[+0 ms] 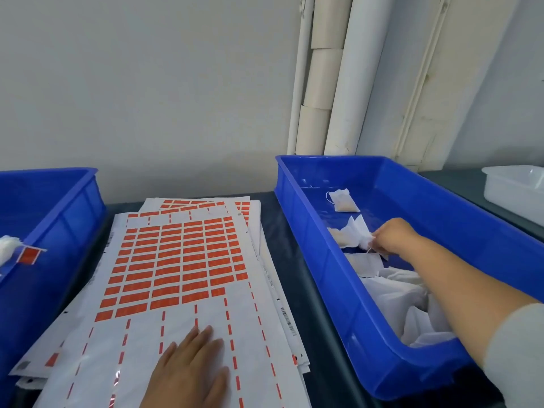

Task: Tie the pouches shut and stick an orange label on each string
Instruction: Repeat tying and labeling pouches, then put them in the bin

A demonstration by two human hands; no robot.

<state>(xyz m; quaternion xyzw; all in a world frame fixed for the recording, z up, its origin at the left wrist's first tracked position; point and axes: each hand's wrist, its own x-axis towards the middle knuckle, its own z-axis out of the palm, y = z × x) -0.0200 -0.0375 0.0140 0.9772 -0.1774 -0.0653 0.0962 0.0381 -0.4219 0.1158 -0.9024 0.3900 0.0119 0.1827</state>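
Note:
A stack of white sheets (188, 290) carrying rows of orange labels (176, 260) lies in the middle of the dark table. My left hand (191, 366) rests flat on the peeled lower part of the top sheet, fingers straight. In the blue bin (329, 278) on the right my right hand (391, 237) pinches the gathered top of a white pouch (351, 235). Another pouch (343, 200) lies further back in that bin, and several more are heaped at its near end (400, 295). In the blue bin (59, 213) on the left, a tied pouch (7, 248) bears an orange label (29, 255).
A white plastic tray (515, 189) stands at the far right. Rolled white paper tubes (326, 83) lean against the wall behind the right bin. A strip of dark table (285, 254) shows between the sheets and the right bin.

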